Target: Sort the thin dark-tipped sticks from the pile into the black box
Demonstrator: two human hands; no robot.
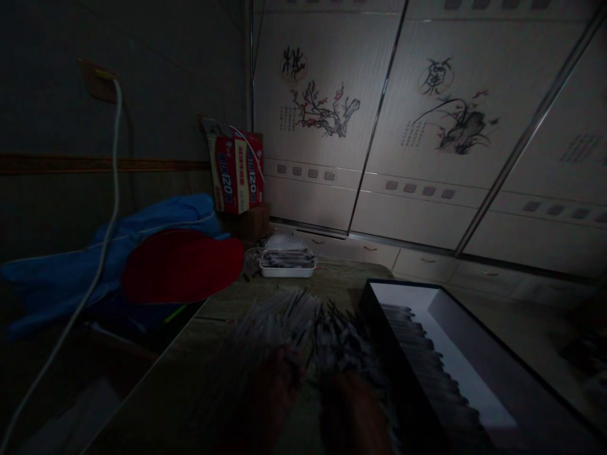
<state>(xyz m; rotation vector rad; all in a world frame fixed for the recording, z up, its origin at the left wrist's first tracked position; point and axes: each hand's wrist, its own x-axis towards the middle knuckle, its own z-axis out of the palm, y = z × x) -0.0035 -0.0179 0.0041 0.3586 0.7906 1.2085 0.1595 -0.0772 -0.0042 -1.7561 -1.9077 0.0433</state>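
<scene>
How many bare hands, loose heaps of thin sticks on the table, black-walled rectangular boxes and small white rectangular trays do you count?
Bare hands (left hand, right hand): 2
Heaps (pale heap, dark heap): 2
Black-walled box: 1
White tray: 1
Total: 6

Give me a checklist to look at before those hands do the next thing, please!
1. Both hands in view: ok. The left hand and right hand are low in the picture.
2. Each hand's grip: cannot tell. It is too dark and blurry.
3. Good light: not ok. The hands are in deep shadow.
4. Loose thin sticks lined up neatly: not ok. They are spread messily on the table.
5. Black-rimmed box open on top: ok. A row of dark sticks shows inside.
6. White tray apart from the hands: ok. It sits farther away, beyond the loose sticks.
</scene>
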